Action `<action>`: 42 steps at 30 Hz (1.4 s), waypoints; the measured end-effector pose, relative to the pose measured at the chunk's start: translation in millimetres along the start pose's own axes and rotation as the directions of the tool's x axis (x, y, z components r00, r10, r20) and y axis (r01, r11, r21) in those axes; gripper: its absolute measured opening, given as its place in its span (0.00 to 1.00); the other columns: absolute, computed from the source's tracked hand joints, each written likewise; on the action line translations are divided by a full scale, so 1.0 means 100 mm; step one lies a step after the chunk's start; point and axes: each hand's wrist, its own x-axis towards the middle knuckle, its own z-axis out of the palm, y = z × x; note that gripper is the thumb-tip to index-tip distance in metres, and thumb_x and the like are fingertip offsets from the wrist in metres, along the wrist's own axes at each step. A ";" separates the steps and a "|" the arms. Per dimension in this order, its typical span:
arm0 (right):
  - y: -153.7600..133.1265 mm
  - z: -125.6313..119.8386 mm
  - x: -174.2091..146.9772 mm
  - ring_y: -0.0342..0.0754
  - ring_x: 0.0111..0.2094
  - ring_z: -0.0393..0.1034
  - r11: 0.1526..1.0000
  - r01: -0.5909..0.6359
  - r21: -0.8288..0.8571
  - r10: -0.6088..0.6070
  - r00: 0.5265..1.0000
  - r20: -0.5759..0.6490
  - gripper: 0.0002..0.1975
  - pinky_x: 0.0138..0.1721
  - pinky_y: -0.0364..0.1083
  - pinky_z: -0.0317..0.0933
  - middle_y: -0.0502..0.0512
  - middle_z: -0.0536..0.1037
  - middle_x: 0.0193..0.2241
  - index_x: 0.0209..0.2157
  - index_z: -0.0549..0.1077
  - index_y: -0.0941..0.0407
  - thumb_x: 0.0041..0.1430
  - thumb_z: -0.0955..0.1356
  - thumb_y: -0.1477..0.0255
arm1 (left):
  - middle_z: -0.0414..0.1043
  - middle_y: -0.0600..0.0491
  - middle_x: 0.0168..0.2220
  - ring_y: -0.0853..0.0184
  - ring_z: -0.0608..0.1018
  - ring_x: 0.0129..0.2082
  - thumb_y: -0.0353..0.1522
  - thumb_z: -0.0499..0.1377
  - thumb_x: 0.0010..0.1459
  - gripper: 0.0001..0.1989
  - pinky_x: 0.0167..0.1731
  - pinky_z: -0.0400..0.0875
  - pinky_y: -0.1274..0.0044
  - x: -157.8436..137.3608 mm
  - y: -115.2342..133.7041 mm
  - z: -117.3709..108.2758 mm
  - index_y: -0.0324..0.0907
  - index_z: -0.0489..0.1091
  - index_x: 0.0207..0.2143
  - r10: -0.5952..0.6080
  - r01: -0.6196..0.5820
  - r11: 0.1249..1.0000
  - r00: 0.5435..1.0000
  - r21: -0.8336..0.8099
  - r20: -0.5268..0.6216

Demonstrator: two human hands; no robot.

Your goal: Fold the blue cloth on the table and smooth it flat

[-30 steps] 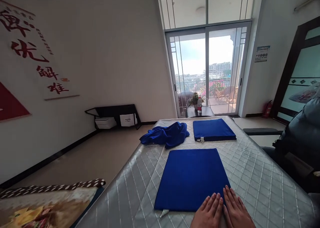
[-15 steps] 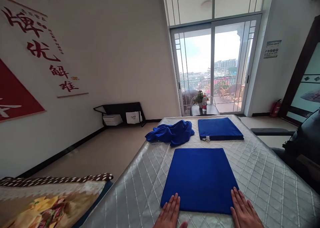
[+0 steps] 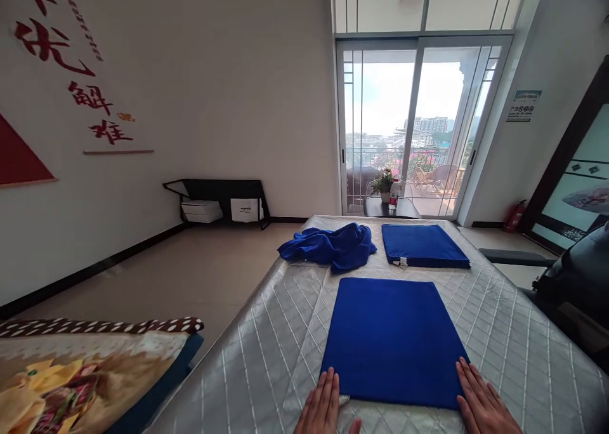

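A neatly folded blue cloth (image 3: 394,339) lies flat on the silver quilted cover in front of me. My left hand (image 3: 320,403) rests flat at its near left corner, fingers stretched out and together. A bit of something whitish, perhaps a label, shows beside those fingertips. At the near right corner lies my right hand (image 3: 488,401), also flat, its fingertips touching the cloth's edge. Beyond it sit a thicker folded blue pile (image 3: 425,243) with a white tag on its near edge and a crumpled blue cloth (image 3: 333,247) to the left.
The silver quilted cover (image 3: 266,351) spreads over the whole work surface. A patterned cloth (image 3: 95,377) is low at the left. Farther off are a black rack (image 3: 219,196) with white boxes, a small table with a plant (image 3: 383,183) and bottle, and a dark bag (image 3: 578,269).
The view has tilted and swung slightly, so the scene sits differently. Both hands stay flat at the cloth's near corners; a small whitish bit now shows by the left fingertips.
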 end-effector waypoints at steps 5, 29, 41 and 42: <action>-0.01 -0.23 0.05 0.57 0.68 0.50 0.999 0.042 -0.004 -0.042 0.998 0.055 0.29 0.65 0.61 0.54 0.56 0.55 0.68 0.66 0.62 0.55 0.69 0.54 0.58 | 0.72 0.45 0.59 0.57 0.80 0.52 0.45 0.57 0.64 0.44 0.45 0.78 0.73 0.07 -0.05 -0.15 0.40 0.37 0.72 0.105 -0.105 0.994 0.994 -0.003 0.037; -0.15 -0.30 1.04 0.53 0.71 0.37 0.998 -0.050 0.037 0.047 0.996 0.073 0.35 0.69 0.58 0.39 0.62 0.47 0.71 0.70 0.50 0.64 0.70 0.50 0.58 | 0.47 0.54 0.72 0.60 0.53 0.71 0.45 0.51 0.68 0.33 0.68 0.50 0.68 1.47 1.24 -0.40 0.48 0.48 0.71 0.387 0.425 0.435 0.709 -0.794 0.590; -0.02 -0.14 0.99 0.57 0.71 0.40 0.997 0.076 -0.001 -0.076 0.997 0.024 0.30 0.69 0.60 0.41 0.56 0.51 0.70 0.69 0.57 0.54 0.66 0.58 0.68 | 0.43 0.49 0.73 0.64 0.44 0.72 0.43 0.47 0.66 0.35 0.69 0.32 0.74 1.95 2.26 0.35 0.36 0.49 0.70 -0.009 0.707 0.184 0.696 -0.683 0.718; -0.04 -0.19 0.99 0.56 0.71 0.39 0.998 0.068 -0.017 -0.068 0.997 0.031 0.30 0.69 0.59 0.41 0.57 0.51 0.70 0.69 0.57 0.55 0.66 0.57 0.70 | 0.42 0.47 0.73 0.64 0.44 0.73 0.44 0.47 0.66 0.36 0.69 0.33 0.73 1.96 2.22 0.36 0.35 0.48 0.71 -0.021 0.733 0.140 0.674 -0.665 0.738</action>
